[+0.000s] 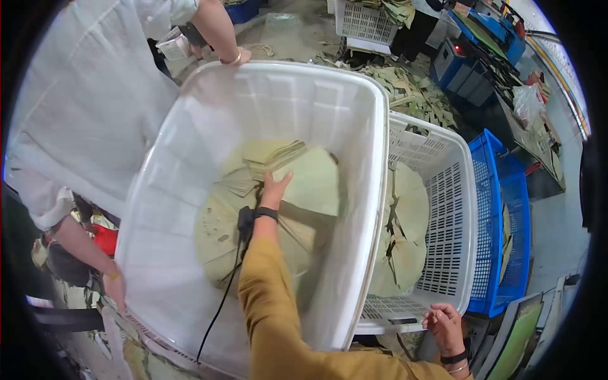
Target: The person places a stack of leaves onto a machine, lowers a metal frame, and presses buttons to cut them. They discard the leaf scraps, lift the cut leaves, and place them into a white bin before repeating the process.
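My left hand (275, 189) reaches down into a large white bin (373, 209), its thumb spread from the fingers, touching stacks of pale greenish-cream sheets (311, 180). A black strap and a small black device (246, 220) with a cable are at that wrist. Further right, my right hand (445, 326) is beside the lower right corner of a slotted white basket (467, 253), fingers curled in, with nothing visible in them. More rounded pale sheets (410, 218) lie inside that basket.
A person in a white shirt (95, 107) stands at the left, both hands on the bin's rim. Blue crates (484, 221) stand right of the basket. Scraps (411, 95) cover the floor behind. A blue-and-grey machine (462, 73) and a bench (535, 142) are at upper right.
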Available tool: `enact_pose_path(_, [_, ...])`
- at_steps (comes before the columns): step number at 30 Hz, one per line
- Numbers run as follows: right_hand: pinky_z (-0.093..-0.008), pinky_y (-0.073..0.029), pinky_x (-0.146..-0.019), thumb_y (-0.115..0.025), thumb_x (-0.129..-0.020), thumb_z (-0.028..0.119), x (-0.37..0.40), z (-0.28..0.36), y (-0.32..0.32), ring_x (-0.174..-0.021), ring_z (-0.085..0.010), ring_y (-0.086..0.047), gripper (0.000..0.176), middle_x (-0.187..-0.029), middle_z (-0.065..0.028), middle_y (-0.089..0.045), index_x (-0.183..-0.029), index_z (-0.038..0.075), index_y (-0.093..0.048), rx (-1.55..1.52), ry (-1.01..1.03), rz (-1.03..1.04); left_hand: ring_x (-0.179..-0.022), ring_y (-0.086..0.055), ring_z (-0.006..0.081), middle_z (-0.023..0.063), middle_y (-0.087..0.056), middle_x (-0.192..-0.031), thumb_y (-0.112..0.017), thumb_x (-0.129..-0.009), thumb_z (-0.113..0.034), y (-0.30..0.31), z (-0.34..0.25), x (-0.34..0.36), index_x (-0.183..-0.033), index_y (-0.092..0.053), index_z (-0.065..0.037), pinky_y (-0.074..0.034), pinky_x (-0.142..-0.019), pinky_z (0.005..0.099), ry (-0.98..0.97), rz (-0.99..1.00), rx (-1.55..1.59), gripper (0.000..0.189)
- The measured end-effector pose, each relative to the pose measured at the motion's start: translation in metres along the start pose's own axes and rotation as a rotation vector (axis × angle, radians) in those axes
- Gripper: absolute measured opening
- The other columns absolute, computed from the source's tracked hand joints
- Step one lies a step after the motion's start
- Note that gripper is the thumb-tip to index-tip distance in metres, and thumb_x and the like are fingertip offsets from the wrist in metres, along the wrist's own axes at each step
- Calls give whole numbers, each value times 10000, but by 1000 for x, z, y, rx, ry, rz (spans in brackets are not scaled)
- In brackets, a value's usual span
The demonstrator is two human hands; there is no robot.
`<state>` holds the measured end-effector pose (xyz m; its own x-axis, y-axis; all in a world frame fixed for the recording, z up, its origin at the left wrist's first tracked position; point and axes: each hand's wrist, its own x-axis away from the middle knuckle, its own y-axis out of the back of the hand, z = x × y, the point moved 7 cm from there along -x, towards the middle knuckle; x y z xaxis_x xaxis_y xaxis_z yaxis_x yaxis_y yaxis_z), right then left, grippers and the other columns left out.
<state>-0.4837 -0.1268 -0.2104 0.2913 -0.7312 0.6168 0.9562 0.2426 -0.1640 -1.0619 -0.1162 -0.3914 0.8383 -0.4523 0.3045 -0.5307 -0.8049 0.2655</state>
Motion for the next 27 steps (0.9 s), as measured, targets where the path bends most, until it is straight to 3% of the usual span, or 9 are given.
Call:
enact_pose_path(2, [-355,-537,-692,-587,-917,143,1,-6,-2,-732,-239,-634,239,-881,-166,-634,-1098,-6,-539,1,-17,-41,-1352,-301,365,244,-300,-1460,-706,-828,-373,-15,45,-15,-1423,-228,53,-282,-1096,431,14,-100,-115,874])
enact_pose_path(7, [-352,-537,-684,-606,-908,157,5,-21,-11,-733,-244,-636,238,-890,-157,-633,-1078,0,-552,16,-58,44,-1195,-489,391,278,-491,-1292,-669,-838,-182,-7,51,-1,-1320,-371,79,-405,-979,414,-140,-185,-146,624])
enact_pose_path(10, [-335,-535,-668,-600,-911,153,5,-22,-25,-716,-228,-633,205,-875,-140,-637,-1049,8,-557,76,-43,184,-953,-611,291,216,-629,-1058,-632,-805,-96,24,-34,48,-1165,-530,58,-478,-829,369,-303,-163,-30,405])
enact_pose_path(11, [-328,-533,-663,-593,-913,149,5,-19,-28,-710,-220,-631,191,-877,-138,-637,-1039,9,-556,102,-7,236,-856,-625,263,182,-644,-965,-622,-801,-85,33,-51,56,-1114,-555,58,-496,-763,350,-592,-321,-175,351])
enact_pose_path(13, [-314,-526,-653,-574,-923,143,7,-18,-38,-696,-200,-623,162,-875,-130,-635,-1017,12,-555,161,57,356,-810,-616,240,152,-637,-911,-618,-817,-135,54,-105,107,-1064,-578,45,-498,-745,334,-622,-228,167,309])
enact_pose_path(14, [-308,-523,-657,-568,-926,133,7,-20,-40,-692,-187,-612,149,-859,-121,-630,-1016,15,-559,204,87,441,-800,-610,223,143,-638,-892,-604,-835,-148,79,-147,168,-1053,-578,34,-496,-736,334,-630,-357,130,285])
enact_pose_path(19, [-307,-520,-672,-559,-928,107,37,-47,-59,-706,-174,-605,111,-844,-90,-627,-1006,29,-563,334,17,718,-820,-604,145,102,-620,-926,-598,-873,-64,146,-232,419,-1055,-548,41,-496,-731,282,-782,-247,367,216])
enact_pose_path(22, [-300,-526,-673,-561,-927,107,77,-65,-73,-696,-171,-610,107,-843,-88,-630,-1004,34,-564,402,-22,871,-849,-618,124,84,-613,-931,-554,-922,-18,170,-191,548,-1078,-529,26,-502,-761,259,-785,-138,412,164])
enact_pose_path(27, [-290,-528,-661,-559,-925,106,142,-106,-99,-700,-148,-605,92,-841,-74,-624,-989,39,-562,550,-20,1075,-917,-659,187,127,-642,-1007,-557,-935,-75,238,-24,674,-1099,-536,22,-539,-793,300,-262,-365,620,192])
